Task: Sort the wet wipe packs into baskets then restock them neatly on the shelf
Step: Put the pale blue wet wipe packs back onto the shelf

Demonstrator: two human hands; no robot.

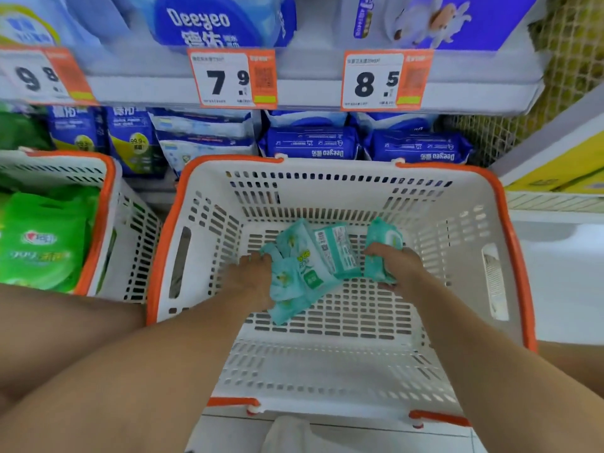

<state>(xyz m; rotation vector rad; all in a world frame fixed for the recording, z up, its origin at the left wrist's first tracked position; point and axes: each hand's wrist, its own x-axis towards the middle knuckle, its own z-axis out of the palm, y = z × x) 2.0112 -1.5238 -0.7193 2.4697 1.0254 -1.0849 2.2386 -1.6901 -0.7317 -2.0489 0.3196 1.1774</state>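
Both of my hands reach down into a white basket with an orange rim (510, 223). My left hand (253, 273) grips a bunch of small teal wet wipe packs (300, 276) at their left end. My right hand (397, 266) holds another teal pack (382, 243), which stands upright. A further teal pack (336, 250) lies barcode side up between the two hands on the basket's slotted floor.
A second white and orange basket (108, 204) at the left holds green wipe packs (42, 243). Behind both baskets, the shelf carries blue Deeyeo packs (310, 145) and blue-yellow packs (134, 138) under price tags (232, 80). Yellow boxes (562, 171) stand at the right.
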